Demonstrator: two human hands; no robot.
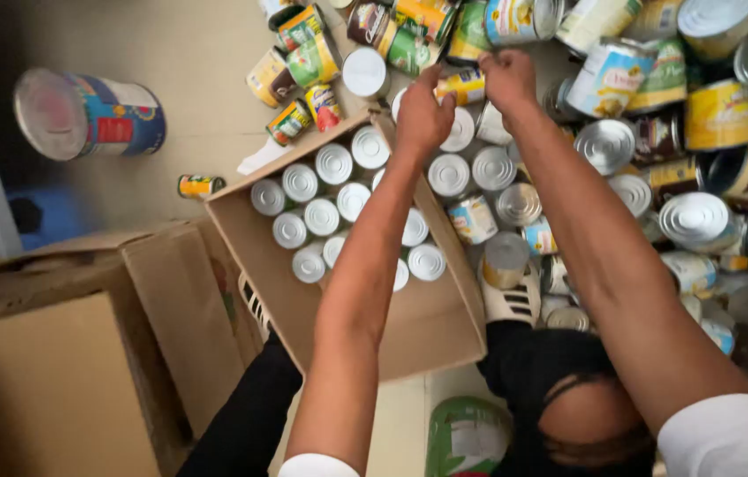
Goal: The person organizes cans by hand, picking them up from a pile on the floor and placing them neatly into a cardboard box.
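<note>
Hands (423, 115) and (508, 78) both close around a yellow-labelled can (465, 86) lying in the pile beyond the cardboard box (250, 238), so I judge this the pick-up, needing a clean lift into the half-filled box next

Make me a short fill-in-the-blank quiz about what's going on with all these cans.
1. Both hands, left and right, reach for a can with a ____ label.
2. The upright cans in the open box show their silver ____.
3. The box is made of ____.
4. The big can set apart at the upper left lies on its ____.

Missing words: yellow; tops; cardboard; side
</note>
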